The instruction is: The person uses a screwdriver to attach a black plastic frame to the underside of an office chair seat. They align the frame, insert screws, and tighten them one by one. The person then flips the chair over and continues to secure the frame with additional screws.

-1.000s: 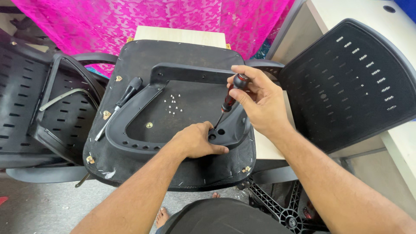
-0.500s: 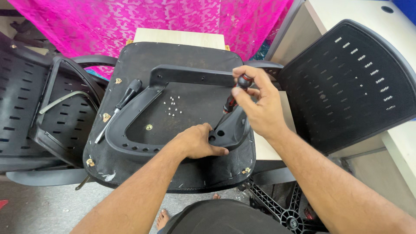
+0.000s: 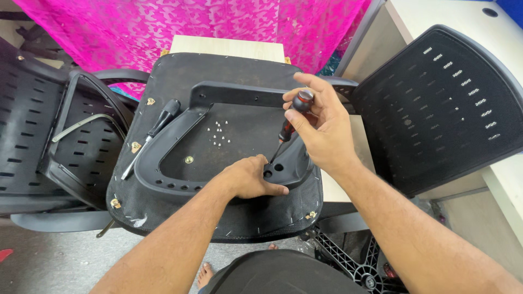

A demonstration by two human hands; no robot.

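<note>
A pink lace cloth (image 3: pixel 218 27) hangs behind one upturned black seat base (image 3: pixel 218 218). Two perforated black chair backs (image 3: pixel 441 109) flank it, one on each side. One curved black armrest frame (image 3: pixel 180 158) lies on the base. The left hand (image 3: pixel 250 177) presses flat and open on the frame. The right hand (image 3: pixel 321 130) is closed around a red-and-black screwdriver (image 3: pixel 289 125), tip at the frame's holes. A second, black screwdriver (image 3: pixel 150 136) lies beside the frame, left. Small screws (image 3: pixel 218 133) sit clustered mid-seat.

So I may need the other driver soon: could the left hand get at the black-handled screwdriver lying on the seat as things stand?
Probably yes. The black-handled screwdriver lies uncovered on the seat base, left of the armrest bracket, but the left hand would have to leave the bracket.
</note>
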